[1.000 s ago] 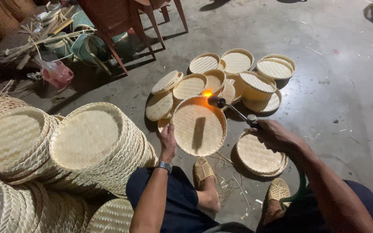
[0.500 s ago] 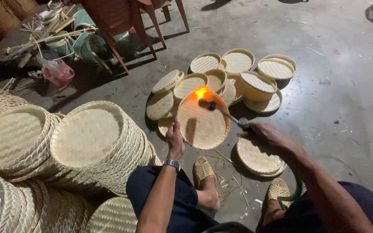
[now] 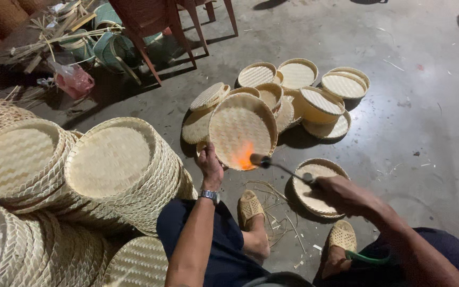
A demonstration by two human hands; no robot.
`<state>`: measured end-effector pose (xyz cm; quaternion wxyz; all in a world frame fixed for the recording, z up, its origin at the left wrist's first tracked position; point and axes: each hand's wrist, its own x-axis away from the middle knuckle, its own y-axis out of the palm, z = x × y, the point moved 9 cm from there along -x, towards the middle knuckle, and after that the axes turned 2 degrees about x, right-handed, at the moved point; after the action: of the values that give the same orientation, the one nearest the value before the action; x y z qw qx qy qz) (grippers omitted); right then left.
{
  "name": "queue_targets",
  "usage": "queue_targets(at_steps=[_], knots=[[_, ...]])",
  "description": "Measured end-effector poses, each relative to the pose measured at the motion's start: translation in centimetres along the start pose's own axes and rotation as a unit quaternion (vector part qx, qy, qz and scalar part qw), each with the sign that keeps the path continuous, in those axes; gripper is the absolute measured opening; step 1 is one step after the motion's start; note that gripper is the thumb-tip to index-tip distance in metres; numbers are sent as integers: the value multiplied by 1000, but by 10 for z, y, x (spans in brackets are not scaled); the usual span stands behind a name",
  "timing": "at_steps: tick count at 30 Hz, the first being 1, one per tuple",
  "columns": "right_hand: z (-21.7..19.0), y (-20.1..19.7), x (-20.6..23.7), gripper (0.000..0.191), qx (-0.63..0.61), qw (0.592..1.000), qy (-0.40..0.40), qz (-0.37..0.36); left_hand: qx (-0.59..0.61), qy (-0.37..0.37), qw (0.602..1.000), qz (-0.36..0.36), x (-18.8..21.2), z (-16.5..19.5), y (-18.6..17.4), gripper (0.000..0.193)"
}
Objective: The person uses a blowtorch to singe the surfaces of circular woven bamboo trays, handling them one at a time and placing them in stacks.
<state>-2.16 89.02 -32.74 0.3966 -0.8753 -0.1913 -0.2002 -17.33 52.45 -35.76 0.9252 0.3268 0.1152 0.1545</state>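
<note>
Round woven tray: you hold it tipped up on its lower edge over the concrete floor, inner face turned toward you, so the flame can reach the weave without the tray lying flat on the heap behind it. It stands just in front of your knees, between you and the pile of finished baskets.

Your left hand has its grip closed on the tray's lower left rim, well off to the side of the glow, which keeps your fingers out of the heat and lets the tray lean back.

Your right hand is wrapped around the handle of a long-necked torch. The reach of the neck keeps that hand away from the fire. The orange flame is playing on the lower part of the tray's inner face.

A shallow woven tray lies flat on the floor under your right hand, near your sandalled foot. Loose straw strands are scattered between your feet.

To your left, tall stacks of woven trays sit nested rim in rim. Further back stand chair legs and a pink plastic bag.
</note>
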Motion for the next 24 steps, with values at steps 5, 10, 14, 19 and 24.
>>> queue_targets(at_steps=[5,10,14,19,24], knots=[[-11,-43,15,39,14,993,78,88,-11,-4,999,-35,-1,9,3,32],[-78,-67,17,34,-4,985,-43,167,-57,-33,997,-29,12,-13,12,30],[-94,-46,11,36,13,993,-62,102,4,-30,998,-48,19,-22,23,26],[-59,-51,11,30,-138,982,-48,120,10,-129,991,-34,21,-28,4,37],[-10,-76,7,31,-230,928,-33,291,55,-169,982,-55,49,-34,11,43]])
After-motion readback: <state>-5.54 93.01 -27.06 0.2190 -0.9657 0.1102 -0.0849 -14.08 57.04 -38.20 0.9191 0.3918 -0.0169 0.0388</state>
